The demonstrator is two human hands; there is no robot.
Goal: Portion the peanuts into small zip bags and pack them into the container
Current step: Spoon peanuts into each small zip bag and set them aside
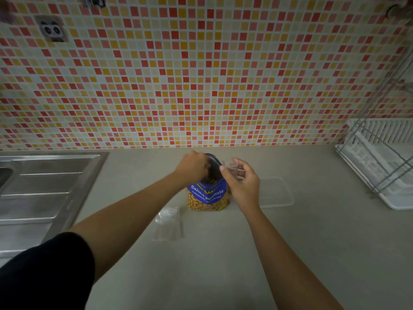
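A plain beige matte countertop point(223, 265) fills the near field, crossed by two bare forearms; a black sleeve point(44, 271) is seen at 8 o'clock. A small stack of clear plastic zip bags point(168, 222) lies flat on the counter just left of centre. Behind it, at the centre, a blue-and-yellow bag of salted peanuts point(207, 198) stands upright with its mouth open. The left hand point(193, 167) is closed over the bag's top rim at its left side; whether it is reaching inside cannot be told. The right hand point(241, 182) pinches one small clear zip bag point(233, 166) between thumb and fingers, just beside the bag's mouth. A clear rectangular plastic container point(277, 191) rests at 3 o'clock, near the peanuts. A stainless steel sink drainboard point(44, 191) is set at 9 o'clock, and a white dish rack with wire frame point(380, 162) at 2 o'clock. The far wall is covered by red, orange and cream mosaic tiles point(201, 74).
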